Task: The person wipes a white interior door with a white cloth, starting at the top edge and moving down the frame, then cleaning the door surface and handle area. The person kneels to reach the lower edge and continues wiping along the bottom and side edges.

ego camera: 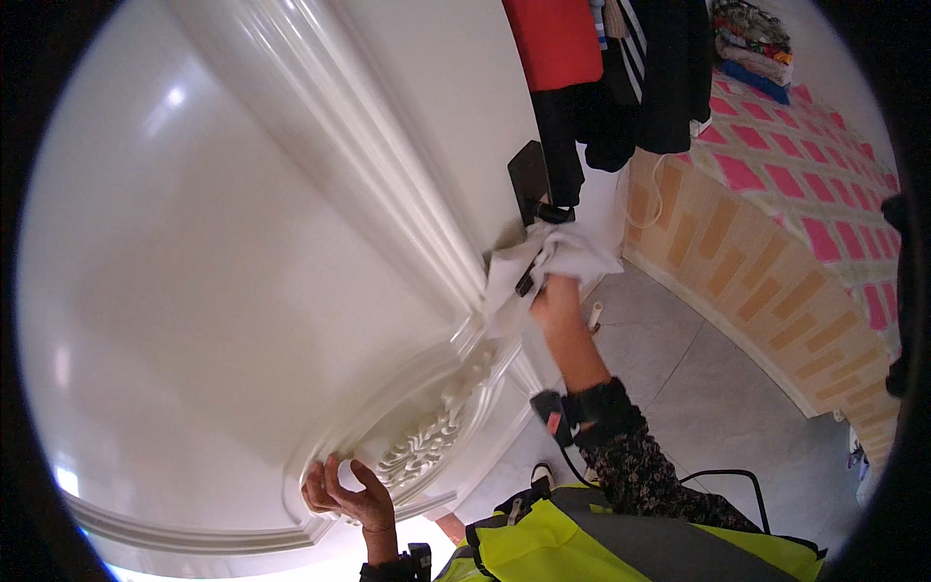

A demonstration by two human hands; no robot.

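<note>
A white cloth [574, 247] is in my right hand [558, 297], pressed against the black lever handle [551, 212] of a glossy white panelled door [218, 254]. Part of the cloth drapes over the door's edge, and a black bar of the handle pokes out from it. My left hand [353, 491] rests with curved, parted fingers on the door's moulding, beside a carved floral relief [422, 447]. It holds nothing that I can see.
Clothes, one of them red [560, 44], hang beyond the door edge. A bed or platform with a pink-patterned cover [785, 167] and wood-patterned side [756, 291] curves along the right. Folded textiles [756, 51] are stacked on it. Grey tiled floor [676, 364] lies below.
</note>
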